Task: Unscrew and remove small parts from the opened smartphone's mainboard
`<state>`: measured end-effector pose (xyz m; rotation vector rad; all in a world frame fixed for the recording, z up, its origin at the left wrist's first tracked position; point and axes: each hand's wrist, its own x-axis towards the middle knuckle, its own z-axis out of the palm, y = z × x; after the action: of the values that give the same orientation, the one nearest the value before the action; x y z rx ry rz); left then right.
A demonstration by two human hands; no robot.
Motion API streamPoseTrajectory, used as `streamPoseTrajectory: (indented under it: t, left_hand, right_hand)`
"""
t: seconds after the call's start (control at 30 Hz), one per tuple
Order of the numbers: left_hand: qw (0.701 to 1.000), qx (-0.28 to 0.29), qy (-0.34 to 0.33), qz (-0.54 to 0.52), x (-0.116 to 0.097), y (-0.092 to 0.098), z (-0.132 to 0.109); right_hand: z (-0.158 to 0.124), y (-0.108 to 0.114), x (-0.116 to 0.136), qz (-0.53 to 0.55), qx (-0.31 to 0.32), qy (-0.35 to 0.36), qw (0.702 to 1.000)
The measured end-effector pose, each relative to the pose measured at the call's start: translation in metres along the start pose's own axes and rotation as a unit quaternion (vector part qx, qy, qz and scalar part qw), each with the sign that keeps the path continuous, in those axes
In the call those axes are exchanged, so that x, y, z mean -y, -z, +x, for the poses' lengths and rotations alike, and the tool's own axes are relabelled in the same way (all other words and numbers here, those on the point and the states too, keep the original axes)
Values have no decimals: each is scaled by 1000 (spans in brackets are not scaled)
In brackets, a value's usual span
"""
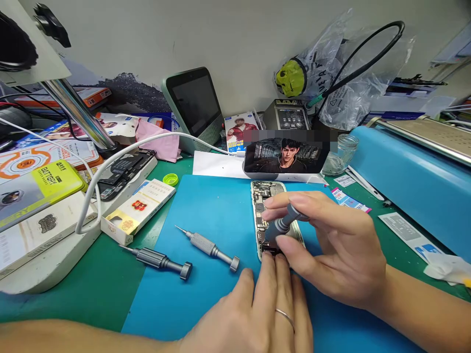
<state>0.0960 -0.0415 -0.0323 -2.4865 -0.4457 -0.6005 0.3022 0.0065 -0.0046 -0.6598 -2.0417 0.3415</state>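
An opened smartphone [260, 215] lies face up on the blue mat, its inner boards and parts exposed. My right hand [334, 240] is closed around a grey precision screwdriver [280, 226], which leans over the lower part of the phone; its tip is hard to make out. My left hand [257, 309] has its fingers stretched out, with the fingertips resting at the phone's near end. A ring [285, 317] is on one of those fingers. To the left lie a silver screwdriver [206, 244] and a dark grey screwdriver [160, 261].
Behind the phone, a propped screen [287, 156] shows a figure. A smart display [195, 105] stands farther back. Cigarette boxes [142, 208], a white cable [121, 152] and a microscope post [79, 117] crowd the left. A blue machine [412, 181] and a glass jar [340, 154] are right.
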Motion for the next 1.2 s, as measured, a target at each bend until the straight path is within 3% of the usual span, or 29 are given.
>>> streamPoseTrajectory:
  t: [0.2,0.53,0.7,0.87,1.2]
  left_hand:
    - [1000,4,5,-2,0,1,-1]
    - [1000,-15,2,-18,3,0,3]
    - [1000,3,2,1,0,2,1]
    - [999,-36,27,-18,0,1,6]
    - [996,-45,68,-28,-8,-5,8]
  right_hand:
    - [1,0,1,-7,-10,-19,1000]
    - [-1,0,1,-18,-3,4,1000]
    - [0,1,1,-25,2,16,1000]
    - [-1,1,1,-33,-2,20,999]
    - [1,1,4,-45,4,32,998]
